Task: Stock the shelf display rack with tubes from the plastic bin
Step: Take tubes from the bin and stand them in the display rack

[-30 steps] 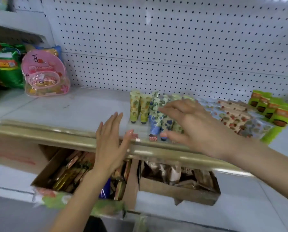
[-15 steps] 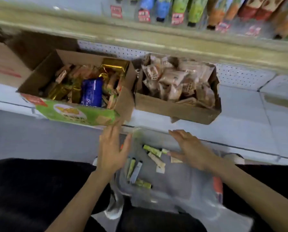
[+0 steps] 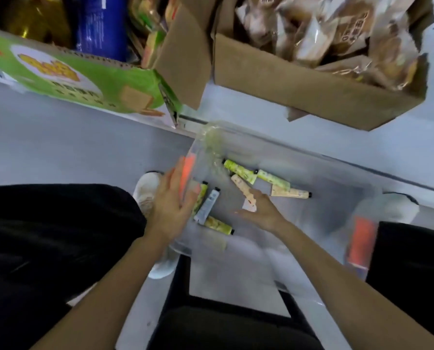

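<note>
A clear plastic bin [image 3: 319, 223] with orange handles [image 3: 361, 242] stands on the floor between my feet. Several tubes lie loose in it: two green ones [image 3: 238, 170] at the far side, a cream one [image 3: 290, 193], a blue-grey one [image 3: 207, 205] and a yellow-green one [image 3: 218, 224]. My left hand [image 3: 175, 200] hovers flat, fingers straight, over the bin's left rim next to the blue-grey tube. My right hand [image 3: 261, 210] reaches into the bin with spread fingers touching a cream-orange tube [image 3: 241, 185]. The display rack is out of view.
Above the bin, a green printed box [image 3: 84, 79] and a brown cardboard box [image 3: 312, 89] of snack packets overhang the lower shelf edge. White shoes [image 3: 145, 190] flank the bin. My dark trouser legs fill both lower corners.
The view dropped from the upper shelf rack to the floor bin. Both hands came down from the rack into the bin, and the right hand has reached a tube.
</note>
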The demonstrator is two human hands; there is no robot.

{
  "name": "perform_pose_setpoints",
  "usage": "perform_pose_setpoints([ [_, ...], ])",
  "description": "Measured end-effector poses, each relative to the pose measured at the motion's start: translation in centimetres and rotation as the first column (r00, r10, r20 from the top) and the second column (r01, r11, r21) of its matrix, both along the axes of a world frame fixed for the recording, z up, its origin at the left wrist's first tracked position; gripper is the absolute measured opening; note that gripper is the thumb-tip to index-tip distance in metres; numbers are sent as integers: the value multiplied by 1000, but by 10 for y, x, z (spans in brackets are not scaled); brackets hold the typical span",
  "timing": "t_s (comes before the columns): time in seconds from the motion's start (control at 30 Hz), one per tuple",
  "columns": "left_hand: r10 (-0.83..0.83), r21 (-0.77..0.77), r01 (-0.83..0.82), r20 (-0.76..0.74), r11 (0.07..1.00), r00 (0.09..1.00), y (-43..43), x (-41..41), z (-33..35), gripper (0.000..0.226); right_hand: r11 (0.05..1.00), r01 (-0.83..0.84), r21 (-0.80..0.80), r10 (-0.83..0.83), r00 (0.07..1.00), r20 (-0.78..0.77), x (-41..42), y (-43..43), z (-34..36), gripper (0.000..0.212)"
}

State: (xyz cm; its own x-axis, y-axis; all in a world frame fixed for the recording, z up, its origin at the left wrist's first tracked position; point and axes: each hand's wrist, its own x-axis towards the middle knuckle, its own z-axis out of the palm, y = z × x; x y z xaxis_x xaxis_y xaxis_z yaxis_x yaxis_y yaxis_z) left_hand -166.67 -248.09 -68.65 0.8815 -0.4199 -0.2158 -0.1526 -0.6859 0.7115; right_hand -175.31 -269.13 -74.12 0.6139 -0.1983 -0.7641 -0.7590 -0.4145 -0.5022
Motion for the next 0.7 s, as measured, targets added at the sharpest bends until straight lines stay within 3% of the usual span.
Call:
perform_pose_setpoints([
  [0.13, 84, -35, -83, 20, 996, 996, -4, -5, -10, 61, 997, 33, -74, -31, 999, 25, 13, 4, -31, 85],
  [0.27, 81, -11, -80, 98, 997, 992, -3, -4, -20, 48, 978, 116, -173, -111, 993, 38, 23, 6, -57, 67],
  [0.33, 83, -6, -82, 102, 997, 991, -2, -4, -23, 46, 974, 163, -159, -163, 987, 15, 26, 12, -70, 69],
  [0.4, 81, -24, -79, 85, 997, 993, 0, -3, -24, 46, 968, 243, -64, -242, 970, 20, 29, 24, -83, 77],
  [0.53, 94, -76, -89, 62, 993, 994, 2, -3, -25, 48, 925, 361, 120, -373, 924, 90, 36, 59, -87, 40],
  [0.63, 91, -88, -89, 17, 992, 996, 3, -3, -26, 51, 819, 508, 265, -538, 842, 48, 39, 77, -94, 37],
  [0.7, 91, -89, -89, 17, 992, 996, 4, -2, -28, 51, 712, 601, 363, -622, 780, -72, 39, 85, -97, 25],
])
